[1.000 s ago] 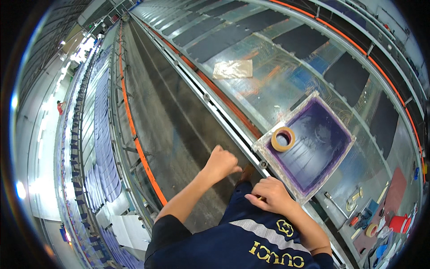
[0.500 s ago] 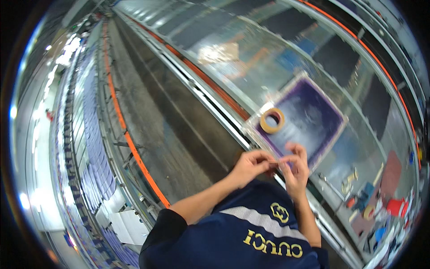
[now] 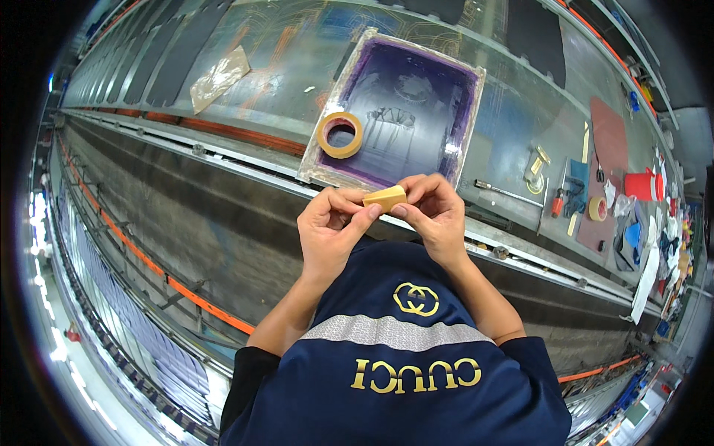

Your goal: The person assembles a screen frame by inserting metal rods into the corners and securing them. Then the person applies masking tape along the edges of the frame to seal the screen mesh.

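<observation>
Between my two hands is a short piece of tan tape (image 3: 385, 198), curved or folded over. My left hand (image 3: 331, 227) pinches its left end between thumb and fingers. The fingers of my right hand (image 3: 433, 217) close on its right end. Just beyond, a purple-coated screen printing frame (image 3: 401, 97) with a pale taped rim lies on the long table. A roll of tan tape (image 3: 354, 147) rests on the near left corner of the screen. Both hands are in front of the frame's near edge, close to my body.
On the table (image 3: 290, 37) lie a clear plastic packet (image 3: 221, 78) to the left and dark panels (image 3: 535, 37) farther back. To the right are a metal rod (image 3: 509, 193), a red container (image 3: 644, 186), another tape roll (image 3: 597, 209) and a reddish sheet (image 3: 610, 134). A metal rail (image 3: 245, 165) runs along the near edge.
The view has swung round to the right, so the screen frame now lies straight ahead. My hands have come level, and the tape piece shows clearly between them.
</observation>
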Available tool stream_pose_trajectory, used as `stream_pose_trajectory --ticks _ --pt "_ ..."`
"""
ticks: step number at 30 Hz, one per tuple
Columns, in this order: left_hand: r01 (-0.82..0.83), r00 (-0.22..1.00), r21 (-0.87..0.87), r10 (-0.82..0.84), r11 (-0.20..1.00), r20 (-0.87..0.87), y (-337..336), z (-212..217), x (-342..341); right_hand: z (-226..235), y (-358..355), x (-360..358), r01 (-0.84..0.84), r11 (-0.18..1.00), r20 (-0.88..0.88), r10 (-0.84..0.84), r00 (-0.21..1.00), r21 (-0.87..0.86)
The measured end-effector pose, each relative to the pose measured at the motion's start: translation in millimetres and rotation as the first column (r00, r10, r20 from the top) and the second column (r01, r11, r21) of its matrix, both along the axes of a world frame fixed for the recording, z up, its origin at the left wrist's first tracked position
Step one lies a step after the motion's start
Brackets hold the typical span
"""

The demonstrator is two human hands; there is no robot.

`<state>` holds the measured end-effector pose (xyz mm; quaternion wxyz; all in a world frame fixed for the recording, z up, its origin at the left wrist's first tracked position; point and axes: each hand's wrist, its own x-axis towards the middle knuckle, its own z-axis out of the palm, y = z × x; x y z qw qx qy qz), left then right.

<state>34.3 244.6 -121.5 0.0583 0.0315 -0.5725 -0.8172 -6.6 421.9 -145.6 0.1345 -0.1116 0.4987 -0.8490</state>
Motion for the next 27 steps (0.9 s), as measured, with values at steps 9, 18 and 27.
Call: stream_pose_trajectory --ticks 9,18,27 --pt "-0.017 0.999 -0.025 0.018 1.0 0.027 8.4 2.6 -13.7 15.5 -0.3 5.1 0.141 0.989 0.175 -0.132 0.976 -0.038" --pt "0.031 0.994 0.142 -0.045 0.989 0.097 11.9 5.3 -22.1 24.2 6.1 6.3 0.156 0.986 0.224 -0.164 0.961 0.053" --pt "0.398 0.753 0.458 -0.568 0.795 0.332 -6.0 6.2 -35.9 11.3 55.5 -16.9 -0.244 0.936 -0.153 0.288 0.945 0.255"
